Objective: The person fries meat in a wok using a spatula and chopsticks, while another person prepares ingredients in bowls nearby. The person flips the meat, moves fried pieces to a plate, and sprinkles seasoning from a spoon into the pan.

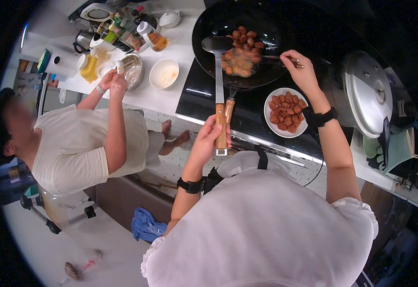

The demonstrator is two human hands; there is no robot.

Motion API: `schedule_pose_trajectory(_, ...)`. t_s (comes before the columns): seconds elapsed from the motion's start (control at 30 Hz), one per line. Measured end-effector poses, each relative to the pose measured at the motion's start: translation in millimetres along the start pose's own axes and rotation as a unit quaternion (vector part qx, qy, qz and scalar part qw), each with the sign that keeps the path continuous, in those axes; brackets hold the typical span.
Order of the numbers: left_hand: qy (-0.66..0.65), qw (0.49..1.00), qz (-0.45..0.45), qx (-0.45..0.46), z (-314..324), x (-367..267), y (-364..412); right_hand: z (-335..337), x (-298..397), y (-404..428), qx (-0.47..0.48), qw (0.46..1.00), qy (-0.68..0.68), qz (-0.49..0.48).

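Note:
My left hand (205,140) grips the wooden handle of a long metal wok spatula (219,80). The spatula's dark blade lies over the left part of a black wok (202,62). In the wok, browned balls (243,37) sit beyond paler pieces (243,66) in bubbling oil. My right hand (298,70) holds thin chopsticks (272,57), whose tips reach the food from the right. Below that hand stands a white bowl (288,135) of browned fried pieces (286,111). The wok's wooden handle (229,111) runs partly behind the spatula.
At left, another person (83,143) works with both hands at a steel bowl (137,75). A white bowl (153,77) with pale contents sits between that bowl and the black cooktop (194,93). A lidded pressure cooker (367,93) stands right; bottles (122,27) crowd the counter's back.

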State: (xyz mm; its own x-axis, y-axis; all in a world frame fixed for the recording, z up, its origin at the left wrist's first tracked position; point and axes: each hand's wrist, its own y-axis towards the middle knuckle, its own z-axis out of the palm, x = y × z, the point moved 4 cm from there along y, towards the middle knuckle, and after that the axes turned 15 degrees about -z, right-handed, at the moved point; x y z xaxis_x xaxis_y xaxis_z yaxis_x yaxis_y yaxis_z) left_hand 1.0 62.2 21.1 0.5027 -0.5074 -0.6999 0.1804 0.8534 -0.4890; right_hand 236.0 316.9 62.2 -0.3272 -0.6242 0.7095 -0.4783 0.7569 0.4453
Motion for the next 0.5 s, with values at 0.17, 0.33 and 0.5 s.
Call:
schedule_pose_trajectory(0.17, 0.003, 1.000, -0.004, 0.005, 0.8, 1.0, -2.6, 7.8, -1.8, 10.8, 0.010, 0.999, -0.026, -0.032)
schedule_pose_trajectory(0.33, 0.003, 1.000, -0.003, 0.007, 2.1, 2.6, -8.7, 9.6, -11.0, 20.7, 0.029, 0.998, -0.053, 0.021)
schedule_pose_trajectory(0.5, 0.009, 1.000, -0.004, -0.001, 0.7, 3.6, -9.0, 17.7, -17.8, 26.1, 0.019, 0.999, -0.044, -0.001)
